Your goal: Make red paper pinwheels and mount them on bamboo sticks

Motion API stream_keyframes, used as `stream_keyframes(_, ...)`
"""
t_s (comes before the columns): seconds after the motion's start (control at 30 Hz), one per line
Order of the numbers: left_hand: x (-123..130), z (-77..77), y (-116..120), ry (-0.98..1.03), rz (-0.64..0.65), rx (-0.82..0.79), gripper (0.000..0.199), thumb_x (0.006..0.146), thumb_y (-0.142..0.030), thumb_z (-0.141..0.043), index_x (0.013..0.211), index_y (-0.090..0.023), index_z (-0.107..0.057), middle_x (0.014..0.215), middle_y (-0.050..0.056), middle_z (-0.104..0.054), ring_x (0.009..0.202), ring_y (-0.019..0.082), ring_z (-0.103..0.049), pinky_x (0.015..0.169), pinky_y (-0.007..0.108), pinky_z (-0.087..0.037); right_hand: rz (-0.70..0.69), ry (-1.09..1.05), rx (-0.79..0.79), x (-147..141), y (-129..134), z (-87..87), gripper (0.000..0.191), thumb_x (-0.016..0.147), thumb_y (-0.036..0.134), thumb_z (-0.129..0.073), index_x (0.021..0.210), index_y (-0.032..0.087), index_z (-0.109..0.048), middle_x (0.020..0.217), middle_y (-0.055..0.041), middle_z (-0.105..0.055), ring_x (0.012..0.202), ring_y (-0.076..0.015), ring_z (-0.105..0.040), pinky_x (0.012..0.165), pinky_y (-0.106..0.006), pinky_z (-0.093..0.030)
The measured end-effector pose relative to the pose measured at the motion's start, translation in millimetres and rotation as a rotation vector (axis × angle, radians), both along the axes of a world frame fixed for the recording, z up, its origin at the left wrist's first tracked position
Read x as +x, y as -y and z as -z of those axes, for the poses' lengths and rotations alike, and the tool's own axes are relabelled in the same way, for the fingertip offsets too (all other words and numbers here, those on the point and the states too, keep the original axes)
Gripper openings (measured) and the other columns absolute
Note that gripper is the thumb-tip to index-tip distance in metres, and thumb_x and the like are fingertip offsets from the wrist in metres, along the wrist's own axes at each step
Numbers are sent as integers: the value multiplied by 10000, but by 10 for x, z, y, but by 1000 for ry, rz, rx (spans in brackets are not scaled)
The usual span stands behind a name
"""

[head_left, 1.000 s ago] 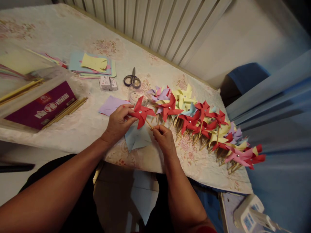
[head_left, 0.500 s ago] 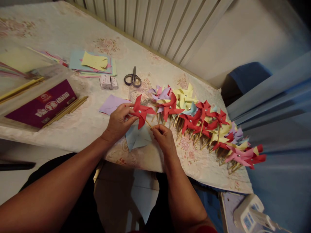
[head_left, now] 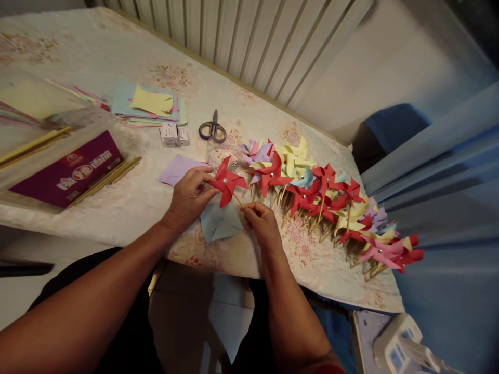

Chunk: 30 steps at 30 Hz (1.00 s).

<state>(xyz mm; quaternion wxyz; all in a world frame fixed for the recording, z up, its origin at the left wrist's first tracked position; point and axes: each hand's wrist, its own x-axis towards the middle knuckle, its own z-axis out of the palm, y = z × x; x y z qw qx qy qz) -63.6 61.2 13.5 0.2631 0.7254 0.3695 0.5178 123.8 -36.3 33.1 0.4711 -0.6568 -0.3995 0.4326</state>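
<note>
Between my hands is a red paper pinwheel with a shiny pin at its centre and a thin wooden stick. My left hand touches the tip of its left blade, fingers closed on it. My right hand pinches the lower part of the stick. Under the pinwheel lies a light blue paper square with cuts in it. Purple paper lies just beyond my left hand. To the right, a long row of finished pinwheels in red, yellow, purple, pink and blue rests on the table.
Scissors lie behind the pinwheel. Two small boxes stand before a paper stack. At left, a plastic bag with a purple label sits by wooden sticks. A power strip is at lower right.
The view has shifted very slightly. Both hands keep their hold on the red pinwheel, which has hardly moved.
</note>
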Motion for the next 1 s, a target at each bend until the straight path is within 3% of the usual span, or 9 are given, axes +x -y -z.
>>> stream_keyframes(0.23, -9, -22, 8, -36, -10, -13, 83, 822, -259, -728, 821, -190, -680, 1185, 82, -703, 906, 170, -660, 745, 296, -555, -15, 3, -13, -23, -3, -8, 240, 698, 444, -639, 734, 206, -648, 510, 72, -477, 482, -99, -389, 501, -251, -290)
stream_keyframes(0.5, -9, -34, 11, -43, -15, -23, 102, 823, -273, -722, 785, -201, -661, 1172, 80, -714, 993, 205, -668, 797, 325, -561, -28, -4, -24, -24, -3, 21, 234, 703, 441, -646, 734, 209, -650, 497, 73, -473, 466, -96, -378, 485, -247, -270)
stream_keyframes(0.77, -7, 5, -8, -16, -7, -20, 90, 815, -267, -733, 811, -192, -683, 1180, 86, -709, 936, 187, -667, 739, 300, -554, -16, -30, -6, -22, -5, 27, 238, 697, 440, -655, 734, 205, -655, 494, 73, -477, 462, -92, -377, 481, -243, -264)
stream_keyframes(1.0, -19, 1, -14, -38, -8, -25, 95, 812, -247, -741, 784, -198, -664, 1166, 79, -715, 1024, 207, -659, 835, 331, -555, -26, -25, 2, -21, -12, 49, 226, 702, 427, -656, 726, 203, -657, 485, 73, -476, 464, -93, -372, 484, -244, -266)
